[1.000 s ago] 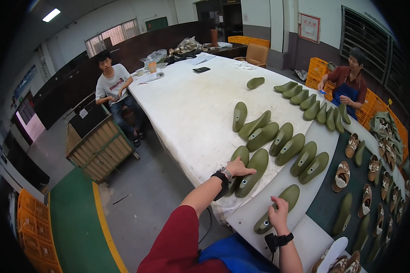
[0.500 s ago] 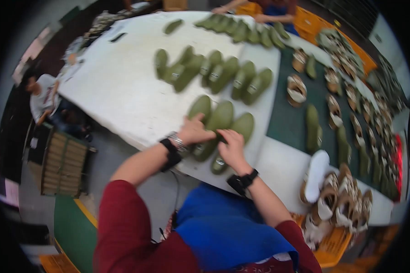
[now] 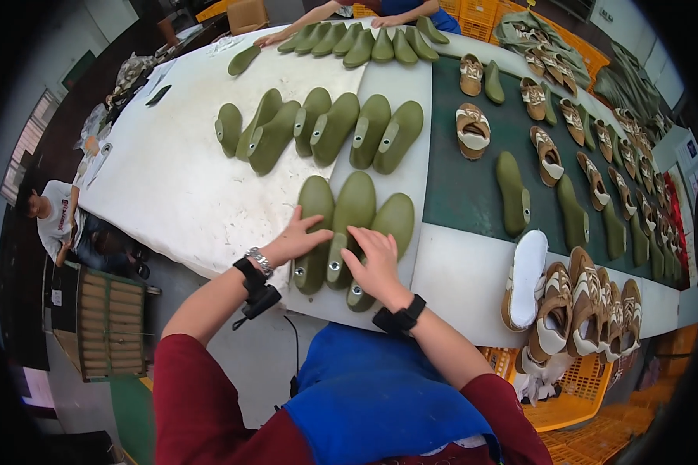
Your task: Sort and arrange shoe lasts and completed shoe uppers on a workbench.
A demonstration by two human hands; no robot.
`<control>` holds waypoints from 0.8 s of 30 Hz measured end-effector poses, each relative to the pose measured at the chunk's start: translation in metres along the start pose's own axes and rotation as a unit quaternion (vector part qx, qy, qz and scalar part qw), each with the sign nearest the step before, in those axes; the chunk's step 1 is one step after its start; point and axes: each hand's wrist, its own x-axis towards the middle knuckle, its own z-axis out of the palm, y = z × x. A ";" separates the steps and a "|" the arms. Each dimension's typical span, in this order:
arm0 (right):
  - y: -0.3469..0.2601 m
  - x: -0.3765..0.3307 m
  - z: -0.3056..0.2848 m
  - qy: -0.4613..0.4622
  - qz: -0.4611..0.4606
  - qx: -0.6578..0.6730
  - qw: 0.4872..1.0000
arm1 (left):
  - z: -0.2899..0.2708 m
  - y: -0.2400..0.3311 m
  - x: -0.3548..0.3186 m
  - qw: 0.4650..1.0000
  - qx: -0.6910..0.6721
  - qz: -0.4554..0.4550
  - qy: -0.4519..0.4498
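Three green shoe lasts stand side by side near the table's front edge: a left last (image 3: 314, 203), a middle last (image 3: 357, 198) and a right last (image 3: 395, 219). My left hand (image 3: 293, 239) lies across the left last with fingers spread, their tips reaching toward the middle one. Over the right last rests my right hand (image 3: 378, 265), fingers stretched out and touching the middle last. Neither hand is wrapped round a last. Beyond them stands a row of several more green lasts (image 3: 333, 128).
A co-worker's hand (image 3: 270, 38) is beside a far row of lasts (image 3: 349, 39). On the right, a dark green mat (image 3: 461, 186) carries brown shoes and lasts. Nearer are a white-soled shoe (image 3: 526, 279), brown sneakers (image 3: 552, 310) and an orange crate (image 3: 570, 395). A person (image 3: 58, 217) sits at left.
My hands, which met at the middle last, have moved apart, the left opening its fingers wider. The co-worker's hand has reached left toward the single far last. The whole view has shifted.
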 end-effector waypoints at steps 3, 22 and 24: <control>0.003 0.001 -0.009 -0.003 0.014 -0.049 0.999 | 0.006 0.015 0.011 0.999 0.000 0.020 -0.031; 0.006 0.016 -0.039 -0.135 0.067 -0.103 0.983 | 0.046 -0.001 0.017 0.995 0.022 0.085 -0.054; 0.004 0.015 -0.044 -0.118 0.065 -0.093 0.987 | 0.045 0.005 0.013 0.994 0.007 0.086 -0.064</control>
